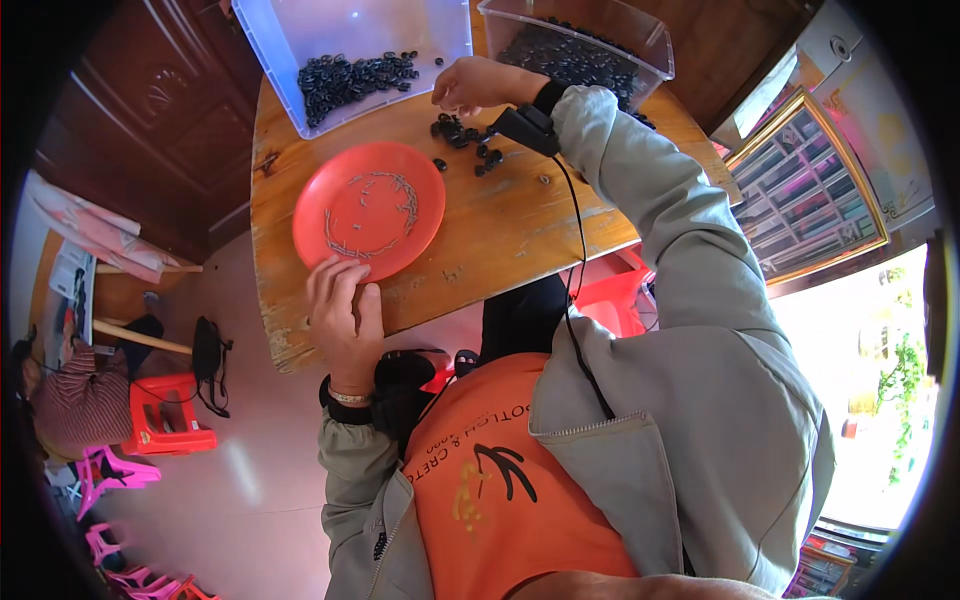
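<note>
The orange shirt [500, 470] and open grey jacket [690, 420] lie nearest the camera; the right hand [485, 86] is farther off, its fingers curled inward at the far side of the table [500, 240]; whether anything is pinched in them I cannot tell; the loose black pieces [458, 132] lie just below its fingertips, on the wearer's side, trailing toward the lower right; they are small and rounded, with no shared long axis; the right hand is clearly the nearer one; the left hand [346, 312] has bent fingers at the near rim of the red plate [312, 210], grip or mere rest unclear; thin slivers [408, 205] form a broken ring in the plate; beyond stand the left bin [430, 50] and right bin [655, 50], both holding black pieces.
</note>
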Demonstrator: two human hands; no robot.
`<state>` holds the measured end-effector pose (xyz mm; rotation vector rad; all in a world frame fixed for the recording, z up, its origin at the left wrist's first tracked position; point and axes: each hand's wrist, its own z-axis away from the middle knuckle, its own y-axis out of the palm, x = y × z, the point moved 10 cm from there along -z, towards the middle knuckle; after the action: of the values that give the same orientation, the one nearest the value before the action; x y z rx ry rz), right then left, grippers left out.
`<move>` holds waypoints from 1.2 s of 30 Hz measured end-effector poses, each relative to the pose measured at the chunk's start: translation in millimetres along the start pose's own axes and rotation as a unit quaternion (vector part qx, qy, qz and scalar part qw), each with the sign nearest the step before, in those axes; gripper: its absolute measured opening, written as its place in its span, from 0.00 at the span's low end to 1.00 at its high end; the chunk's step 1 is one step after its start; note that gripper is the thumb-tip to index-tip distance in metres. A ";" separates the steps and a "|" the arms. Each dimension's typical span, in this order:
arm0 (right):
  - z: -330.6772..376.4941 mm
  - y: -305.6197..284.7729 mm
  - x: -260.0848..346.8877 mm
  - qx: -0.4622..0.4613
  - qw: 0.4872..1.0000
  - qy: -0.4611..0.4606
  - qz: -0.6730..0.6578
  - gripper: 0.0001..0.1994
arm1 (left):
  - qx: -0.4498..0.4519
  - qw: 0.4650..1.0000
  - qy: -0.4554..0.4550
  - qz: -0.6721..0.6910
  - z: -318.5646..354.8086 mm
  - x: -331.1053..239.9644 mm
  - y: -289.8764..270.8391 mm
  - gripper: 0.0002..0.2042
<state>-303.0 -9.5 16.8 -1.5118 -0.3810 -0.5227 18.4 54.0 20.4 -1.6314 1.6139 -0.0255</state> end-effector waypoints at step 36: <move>24.6 14.9 28.8 -0.100 0.991 -0.033 0.087 0.09 | -0.111 0.993 -0.014 -0.023 9.1 4.3 -18.9 0.05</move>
<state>-268.8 12.2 20.9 -1.7403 -0.2491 -0.3824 39.7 52.1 22.5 -1.8292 1.6030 0.1581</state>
